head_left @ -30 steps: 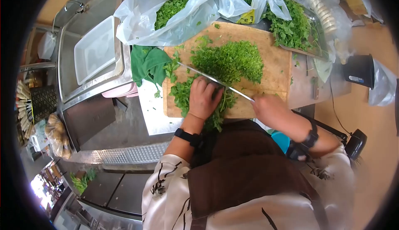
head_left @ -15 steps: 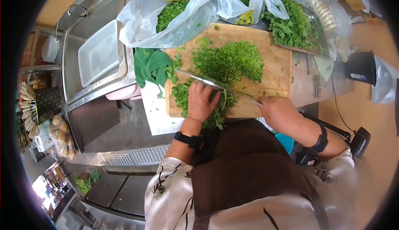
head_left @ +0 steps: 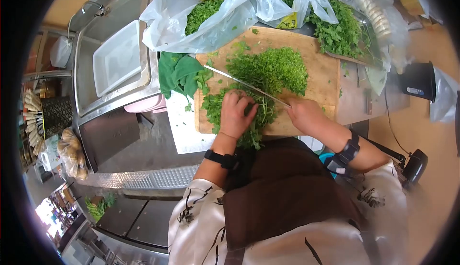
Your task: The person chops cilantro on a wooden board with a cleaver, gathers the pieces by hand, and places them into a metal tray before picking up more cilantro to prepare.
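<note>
On a wooden cutting board (head_left: 318, 80) lies a heap of chopped green herbs (head_left: 285, 68), with an uncut leafy bunch of herbs (head_left: 215, 107) along the near left side. My left hand (head_left: 235, 114) presses down on this bunch, fingers curled over the stems. In my right hand (head_left: 306, 115) is a kitchen knife (head_left: 244, 84), gripped by its handle. Its long blade slants up to the left across the herbs, just beyond my left fingertips. My right fingers hide most of the handle.
Plastic bags of herbs (head_left: 155, 30) stand behind the board. At the back right is a metal tray (head_left: 378, 59) bearing leafy herbs. A green cloth (head_left: 177, 73) lies left of the board, near a sink holding a white tub (head_left: 115, 59). Another knife handle (head_left: 368, 103) shows at right.
My right hand has moved up and left with the knife, and the blade lies at a slightly different angle over the herbs. My left hand stays on the bunch.
</note>
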Demonstrator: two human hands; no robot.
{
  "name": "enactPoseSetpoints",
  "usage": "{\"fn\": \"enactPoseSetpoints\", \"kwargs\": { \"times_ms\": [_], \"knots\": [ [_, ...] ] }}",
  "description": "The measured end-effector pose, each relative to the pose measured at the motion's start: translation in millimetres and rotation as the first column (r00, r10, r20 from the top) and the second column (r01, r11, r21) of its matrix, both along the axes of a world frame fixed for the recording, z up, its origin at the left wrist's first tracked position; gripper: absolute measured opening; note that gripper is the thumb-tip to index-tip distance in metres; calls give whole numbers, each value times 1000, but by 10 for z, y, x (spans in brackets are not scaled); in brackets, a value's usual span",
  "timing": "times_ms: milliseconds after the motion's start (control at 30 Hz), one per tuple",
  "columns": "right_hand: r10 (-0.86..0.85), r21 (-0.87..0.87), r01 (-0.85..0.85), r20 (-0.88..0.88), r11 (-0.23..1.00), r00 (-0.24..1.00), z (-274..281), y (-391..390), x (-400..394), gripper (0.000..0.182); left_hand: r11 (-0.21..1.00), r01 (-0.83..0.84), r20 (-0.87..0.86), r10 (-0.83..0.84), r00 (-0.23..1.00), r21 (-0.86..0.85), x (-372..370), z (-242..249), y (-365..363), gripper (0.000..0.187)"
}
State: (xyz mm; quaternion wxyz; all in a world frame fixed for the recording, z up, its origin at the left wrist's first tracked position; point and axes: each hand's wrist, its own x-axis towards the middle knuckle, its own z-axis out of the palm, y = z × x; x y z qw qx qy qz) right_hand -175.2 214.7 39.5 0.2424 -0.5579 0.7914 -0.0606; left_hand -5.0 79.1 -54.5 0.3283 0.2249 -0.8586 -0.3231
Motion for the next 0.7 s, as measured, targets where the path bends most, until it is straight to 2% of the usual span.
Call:
{"fn": "enactPoseSetpoints", "kwargs": {
  "times_ms": [167,267,367,467,567,700],
  "knots": [
    [24,148,-23,-6,989,1000,596,176,31,17,1000,-23,23,22,999,16,28,-22,39,23],
    [80,244,-70,-29,967,996,637,211,50,18,1000,-16,21,16,1000,26,19,-15,32,23],
    [39,321,-41,13,946,999,273,-1,85,19,1000,-11,24,10,1000,20,55,-42,28,23],
    [54,69,-57,39,996,998,-86,-228,130,21,999,-28,24,28,999,18,11,-34,26,23],
    [16,-58,-12,57,998,998,-60,-140,79,22,1000,-31,5,31,1000,-2,46,-26,54,23],
    [19,59,-20,5,998,1000,237,103,49,23,998,-62,-2,62,998,-3,56,-49,79,23]
  ]
}}
